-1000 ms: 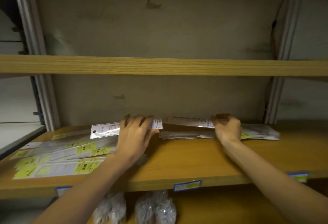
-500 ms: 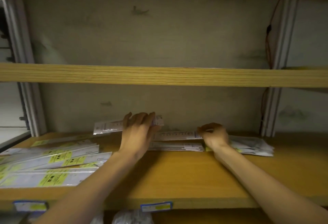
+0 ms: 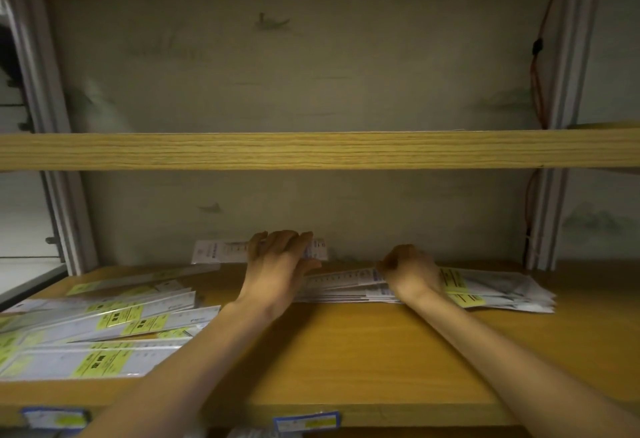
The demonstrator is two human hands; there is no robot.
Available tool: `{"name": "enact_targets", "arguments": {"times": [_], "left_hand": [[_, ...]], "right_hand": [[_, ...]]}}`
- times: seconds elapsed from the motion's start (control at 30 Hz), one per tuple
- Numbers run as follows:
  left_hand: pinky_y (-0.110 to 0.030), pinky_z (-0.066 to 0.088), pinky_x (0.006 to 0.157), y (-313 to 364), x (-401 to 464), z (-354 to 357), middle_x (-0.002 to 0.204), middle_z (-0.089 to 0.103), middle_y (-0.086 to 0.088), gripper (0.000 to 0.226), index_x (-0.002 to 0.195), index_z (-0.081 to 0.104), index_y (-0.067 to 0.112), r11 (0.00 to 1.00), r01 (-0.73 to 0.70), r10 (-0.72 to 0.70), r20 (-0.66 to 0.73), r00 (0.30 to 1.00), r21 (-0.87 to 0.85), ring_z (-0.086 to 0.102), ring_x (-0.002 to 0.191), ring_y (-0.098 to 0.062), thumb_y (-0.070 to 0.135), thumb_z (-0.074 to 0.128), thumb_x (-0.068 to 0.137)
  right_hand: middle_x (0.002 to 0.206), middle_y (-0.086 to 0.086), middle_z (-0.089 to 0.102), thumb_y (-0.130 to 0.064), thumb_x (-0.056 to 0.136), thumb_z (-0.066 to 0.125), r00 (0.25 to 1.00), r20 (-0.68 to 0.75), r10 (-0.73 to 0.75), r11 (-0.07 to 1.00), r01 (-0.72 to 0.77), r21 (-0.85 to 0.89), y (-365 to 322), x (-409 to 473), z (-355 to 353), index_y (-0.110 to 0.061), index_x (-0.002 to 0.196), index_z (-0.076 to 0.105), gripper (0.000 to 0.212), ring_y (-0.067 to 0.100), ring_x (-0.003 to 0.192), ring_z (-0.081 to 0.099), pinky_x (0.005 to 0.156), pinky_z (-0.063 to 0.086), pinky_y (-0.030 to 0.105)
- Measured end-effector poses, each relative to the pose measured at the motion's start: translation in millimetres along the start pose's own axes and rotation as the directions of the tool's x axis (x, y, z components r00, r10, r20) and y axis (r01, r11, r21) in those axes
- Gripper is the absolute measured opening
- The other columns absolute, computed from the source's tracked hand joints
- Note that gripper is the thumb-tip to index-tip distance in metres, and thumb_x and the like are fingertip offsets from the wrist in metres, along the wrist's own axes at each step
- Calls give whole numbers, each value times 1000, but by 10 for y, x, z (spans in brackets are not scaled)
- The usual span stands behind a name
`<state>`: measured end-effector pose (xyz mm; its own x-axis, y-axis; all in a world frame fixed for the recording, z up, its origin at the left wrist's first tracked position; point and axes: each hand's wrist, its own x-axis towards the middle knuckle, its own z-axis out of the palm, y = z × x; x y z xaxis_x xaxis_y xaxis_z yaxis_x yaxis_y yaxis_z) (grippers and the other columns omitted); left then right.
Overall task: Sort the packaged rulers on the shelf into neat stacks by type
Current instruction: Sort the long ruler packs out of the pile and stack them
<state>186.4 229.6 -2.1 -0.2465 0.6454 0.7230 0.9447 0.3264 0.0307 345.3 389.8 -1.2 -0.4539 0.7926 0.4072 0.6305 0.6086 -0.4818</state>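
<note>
**Spotter:** What's changed over the last second, starting on the left?

**Operator:** The fanned pile of rulers with yellow labels lies as it did at the left end of the shelf; only my head has shifted. My left hand has carried the white packaged ruler back and up, so it now stands on edge against the rear wall. My fingers curl over its top edge and grip it.

**Spotter:** And to the right?

**Operator:** My right hand has come down onto the right stack. The fingers are bent over the top packet; whether they pinch it or only press, I cannot tell.

**Spotter:** Meaning?

**Operator:** I judge one type is being pulled out for its own stack. The packets look thin, glossy and slippery, and the right stack is already splayed.
</note>
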Motion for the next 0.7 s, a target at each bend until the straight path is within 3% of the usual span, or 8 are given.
{"name": "enact_targets", "arguments": {"times": [0.1, 0.23, 0.3, 0.37, 0.5, 0.63, 0.7], "left_hand": [[-43, 21, 107, -13, 5, 26, 127, 55, 0, 44, 135, 51, 23, 1000, -8, 8, 37, 999, -17, 46, 123, -24, 42, 50, 95], [-39, 18, 107, 27, 24, 52, 128, 52, 3, 48, 137, 47, 27, 999, -28, 31, 74, 997, -36, 44, 123, -20, 48, 46, 95], [-37, 18, 105, 60, 44, 66, 128, 52, 5, 47, 137, 47, 27, 998, -49, 52, 81, 995, -41, 44, 123, -19, 49, 46, 95], [-38, 20, 103, 100, 69, 81, 126, 55, 3, 47, 135, 50, 25, 995, -68, 73, 68, 995, -70, 47, 120, -22, 47, 51, 93], [-40, 25, 100, 199, 105, 115, 123, 59, 2, 47, 132, 54, 23, 991, -94, 99, 53, 994, -90, 51, 117, -23, 46, 54, 92], [-36, 19, 102, 297, 126, 113, 130, 53, 6, 50, 138, 47, 27, 990, -102, 108, 59, 992, -98, 45, 123, -18, 50, 47, 94], [-34, 16, 102, 340, 130, 99, 135, 50, 7, 51, 141, 43, 28, 990, -106, 112, 66, 991, -92, 41, 127, -16, 51, 45, 95]], "right_hand": [[112, 12, 68, -37, 93, 56, 999, 20, -38, 992, 40, -122, -9, -28, 15, -15, 103, 68, 27, 33, 104, 62, 78, 50, 32], [109, 6, 68, -45, 93, 56, 996, 41, -81, 984, 87, -157, -43, -29, -43, -19, 97, 69, 30, 28, 102, 63, 77, 49, 30], [106, 0, 70, -46, 94, 53, 992, 36, -118, 991, 120, -54, -91, -10, -93, -20, 95, 71, 33, 23, 99, 64, 76, 46, 27], [98, -5, 69, -47, 93, 55, 995, 54, -81, 977, 69, 199, -181, -22, -154, -20, 92, 72, 32, 16, 95, 63, 79, 44, 25], [90, -5, 72, -38, 89, 65, 981, 193, -20, 806, -98, 584, -306, -118, -243, -23, 82, 68, 18, 12, 92, 66, 91, 51, 29], [86, 0, 68, -17, 87, 70, 982, 191, -7, 748, -122, 653, -338, -192, -268, -12, 86, 72, 5, 8, 76, 60, 67, 47, 17], [93, 6, 70, -13, 85, 72, 985, 171, 24, 733, -134, 667, -340, -205, -252, -4, 95, 74, 14, 8, 72, 58, 60, 45, 15]]}}
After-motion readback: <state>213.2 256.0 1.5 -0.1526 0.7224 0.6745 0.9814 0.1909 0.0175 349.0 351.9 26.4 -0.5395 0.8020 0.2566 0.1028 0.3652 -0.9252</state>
